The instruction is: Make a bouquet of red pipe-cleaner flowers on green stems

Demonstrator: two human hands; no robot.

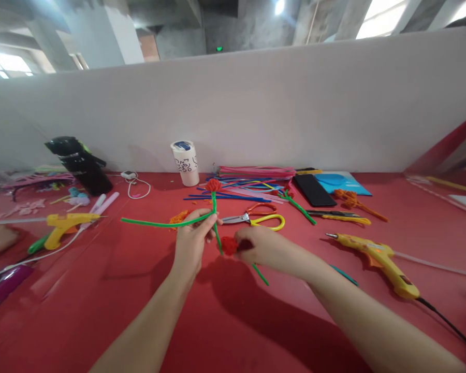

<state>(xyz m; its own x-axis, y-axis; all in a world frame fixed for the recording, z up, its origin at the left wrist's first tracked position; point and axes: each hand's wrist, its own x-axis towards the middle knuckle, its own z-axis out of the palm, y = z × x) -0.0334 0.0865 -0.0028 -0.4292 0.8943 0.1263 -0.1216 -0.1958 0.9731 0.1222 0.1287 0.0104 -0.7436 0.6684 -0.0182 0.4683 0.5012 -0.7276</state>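
Observation:
Pinched in my left hand [191,242] is a pipe-cleaner flower: a red fuzzy head [213,185] stands on top of an upright green stem [219,239]. A long green pipe cleaner [151,223] crosses that stem at my fingertips and reaches out to the left. My right hand [264,247] has its fingers closed on a second red flower head [229,245], close beside the lower end of the first stem. A green stem end [261,274] sticks out below my right hand. Just behind the hands lie scissors [267,221] with red and yellow handles.
A yellow glue gun [376,256] lies at right, another glue gun [64,225] at left near another person's hand [0,239]. Behind are a white cup [185,165], a black bottle [79,166], loose pipe cleaners [256,173], a phone [314,190] and an orange pipe-cleaner flower [347,198].

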